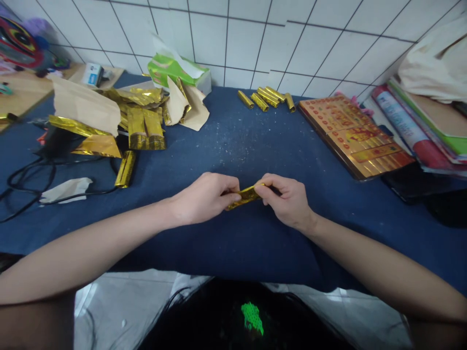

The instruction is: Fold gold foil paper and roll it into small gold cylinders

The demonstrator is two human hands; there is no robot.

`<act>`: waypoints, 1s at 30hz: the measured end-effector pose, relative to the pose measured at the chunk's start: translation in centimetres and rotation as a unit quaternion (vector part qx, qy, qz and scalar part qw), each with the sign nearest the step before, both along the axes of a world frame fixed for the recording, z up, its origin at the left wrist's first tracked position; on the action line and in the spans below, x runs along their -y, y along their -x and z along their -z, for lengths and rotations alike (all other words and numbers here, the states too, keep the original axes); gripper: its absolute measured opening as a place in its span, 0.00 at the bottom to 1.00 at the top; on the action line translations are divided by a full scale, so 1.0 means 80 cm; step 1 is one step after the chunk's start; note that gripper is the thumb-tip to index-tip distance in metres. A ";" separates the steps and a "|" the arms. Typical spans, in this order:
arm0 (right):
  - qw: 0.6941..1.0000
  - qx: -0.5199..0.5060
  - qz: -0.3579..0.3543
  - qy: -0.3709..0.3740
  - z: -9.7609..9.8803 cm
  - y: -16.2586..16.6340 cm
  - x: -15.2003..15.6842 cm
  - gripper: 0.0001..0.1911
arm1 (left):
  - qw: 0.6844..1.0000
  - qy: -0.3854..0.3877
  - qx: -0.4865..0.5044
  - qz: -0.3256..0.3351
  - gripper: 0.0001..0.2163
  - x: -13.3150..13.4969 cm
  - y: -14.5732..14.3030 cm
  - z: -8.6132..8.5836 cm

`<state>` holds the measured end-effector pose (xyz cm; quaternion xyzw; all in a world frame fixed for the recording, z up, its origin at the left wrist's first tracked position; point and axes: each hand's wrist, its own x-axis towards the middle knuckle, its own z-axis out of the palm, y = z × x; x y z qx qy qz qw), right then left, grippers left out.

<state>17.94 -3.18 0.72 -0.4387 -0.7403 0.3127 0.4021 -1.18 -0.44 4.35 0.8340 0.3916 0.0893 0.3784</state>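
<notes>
Between my two hands, just above the blue tablecloth (233, 150), is a small strip of gold foil paper (248, 194), slightly folded along its length. My left hand (206, 198) pinches its left end between thumb and fingers. At the other end, my right hand (286, 198) grips it the same way. Several rolled gold foil tubes (267, 97) lie at the back near the wall. Another gold foil piece (125, 169), long and narrow, rests on the cloth to the left of my hands.
Torn gold and brown paper (85, 104) is heaped at the left beside a green tissue box (178, 70). A black cable (51, 167) coils at far left. On the right lie a decorated gold-red box (355, 133) and a stack of books (430, 121). A tiled wall (244, 39) closes the back.
</notes>
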 end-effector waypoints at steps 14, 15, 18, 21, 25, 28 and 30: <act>0.981 0.165 -0.099 -0.018 0.001 -0.003 -0.007 0.10 | 0.973 -0.209 -0.052 0.081 0.09 -0.003 0.005 0.017; 0.982 0.159 -0.096 -0.033 0.002 -0.002 -0.006 0.12 | 0.975 -0.205 -0.041 0.072 0.08 -0.002 0.004 0.017; 0.988 0.118 -0.069 -0.067 0.002 0.000 -0.004 0.13 | 0.993 -0.109 0.042 -0.006 0.07 -0.003 -0.001 0.021; 0.990 0.101 -0.034 -0.093 0.003 0.001 -0.003 0.13 | 0.987 0.046 0.139 -0.072 0.10 -0.003 -0.006 0.028; 0.993 0.085 -0.017 -0.081 0.004 0.001 -0.002 0.13 | 0.981 0.050 0.171 -0.079 0.11 0.002 -0.009 0.036; 0.999 0.047 -0.021 -0.014 0.002 0.001 -0.002 0.14 | 0.981 -0.025 0.175 -0.080 0.11 0.003 -0.007 0.036; 0.999 0.019 -0.027 0.038 0.000 0.002 -0.002 0.15 | 0.978 -0.069 0.178 -0.078 0.11 0.001 -0.007 0.035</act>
